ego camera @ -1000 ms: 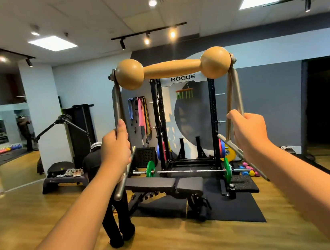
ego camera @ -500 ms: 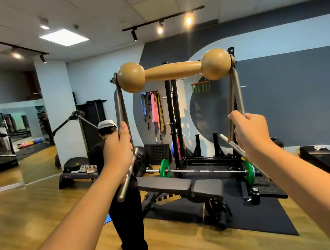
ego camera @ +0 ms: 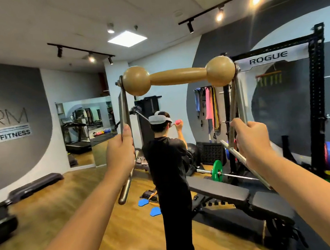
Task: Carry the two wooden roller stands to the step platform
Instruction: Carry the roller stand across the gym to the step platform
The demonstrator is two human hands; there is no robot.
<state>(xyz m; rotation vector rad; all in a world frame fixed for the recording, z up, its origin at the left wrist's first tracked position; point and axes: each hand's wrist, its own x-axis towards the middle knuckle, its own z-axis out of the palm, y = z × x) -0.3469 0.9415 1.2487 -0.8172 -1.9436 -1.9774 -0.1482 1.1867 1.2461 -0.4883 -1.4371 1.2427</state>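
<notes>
A: Where is the roller stand (ego camera: 178,76) sitting?

B: It is hanging in the air before the rack (ego camera: 318,104), its wooden roller topmost and level.

A: And the hands?

B: The left hand (ego camera: 120,153) is gripping the left metal leg, fingers curled round it. The right hand (ego camera: 252,140) is gripping the right leg likewise.

A: Anyone near?

B: A person (ego camera: 168,166) is standing beyond the stand, left of the rack.

— What's the person wearing on the arms?
— Nothing: both forearms are bare to the frame's edge, no sleeves, and the left hand (ego camera: 120,152) and right hand (ego camera: 253,140) carry no gloves
</notes>
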